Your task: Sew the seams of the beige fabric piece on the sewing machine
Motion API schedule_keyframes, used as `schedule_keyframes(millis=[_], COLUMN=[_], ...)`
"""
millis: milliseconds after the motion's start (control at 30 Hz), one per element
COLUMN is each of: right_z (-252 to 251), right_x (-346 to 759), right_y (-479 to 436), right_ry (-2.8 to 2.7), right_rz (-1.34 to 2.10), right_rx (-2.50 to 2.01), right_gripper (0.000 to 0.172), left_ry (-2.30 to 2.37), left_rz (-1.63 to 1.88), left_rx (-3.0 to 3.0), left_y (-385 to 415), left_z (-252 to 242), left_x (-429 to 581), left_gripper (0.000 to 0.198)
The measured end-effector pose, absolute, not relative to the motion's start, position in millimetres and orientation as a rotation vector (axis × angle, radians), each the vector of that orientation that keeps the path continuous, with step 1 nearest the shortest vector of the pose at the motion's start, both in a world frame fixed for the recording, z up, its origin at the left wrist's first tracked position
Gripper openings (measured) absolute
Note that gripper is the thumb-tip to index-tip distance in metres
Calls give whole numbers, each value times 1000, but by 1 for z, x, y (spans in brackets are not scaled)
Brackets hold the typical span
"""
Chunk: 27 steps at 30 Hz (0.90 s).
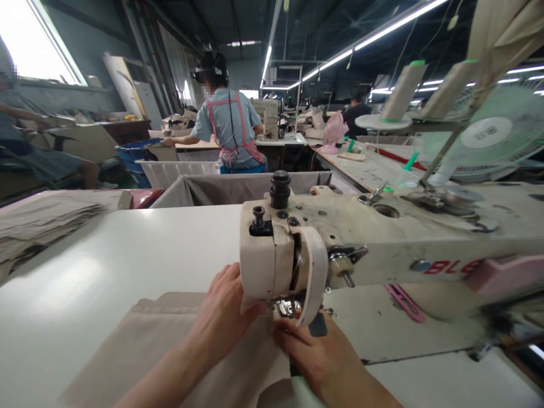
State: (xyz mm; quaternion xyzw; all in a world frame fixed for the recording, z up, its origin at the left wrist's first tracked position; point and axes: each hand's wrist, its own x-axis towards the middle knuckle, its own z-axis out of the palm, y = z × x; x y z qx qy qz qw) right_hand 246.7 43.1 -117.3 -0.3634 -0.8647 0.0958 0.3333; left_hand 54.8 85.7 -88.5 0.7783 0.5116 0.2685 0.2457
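Observation:
A beige piece of fabric (161, 340) lies on the white table (106, 266) under the head of a cream sewing machine (361, 238). My left hand (225, 311) rests flat on the fabric just left of the presser foot (289, 306), fingers stretched toward the needle. My right hand (314, 345) sits right of the foot, fingers pressed down on the fabric's edge. The needle itself is hidden behind the machine head.
A stack of beige fabric pieces (38, 226) lies at the far left. A cloth bin (229, 190) stands behind the table. Thread cones (403, 90) and a green fan (497, 130) are at the right. A person in a blue shirt (232, 127) works ahead.

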Motion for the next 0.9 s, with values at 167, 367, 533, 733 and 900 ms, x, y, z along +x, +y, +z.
schedule_keyframes(millis=[167,367,533,733,900], right_z=[-114,-130,-124,-111,-104], right_x=[251,246,228,220,221], right_y=[34,-4,-13,-6,-10], right_ry=[-2108,-1245,-821,-743,-692], right_rz=[623,1524,1780,1850,1878], right_rx=[-1119,-1213,-1158,-1233,-1225], right_gripper=[22,49,61,40,45], left_ry=[1322,1123,1246,1298,946], left_rz=[734,784,793,1071,1024], left_rx=[2071,2089,2111,2317,2484], left_y=[32,26,15,0,7], left_z=[-107,-104,-105,-116,-117], left_x=[53,52,62,68,60], left_gripper=[52,10,13,5,20])
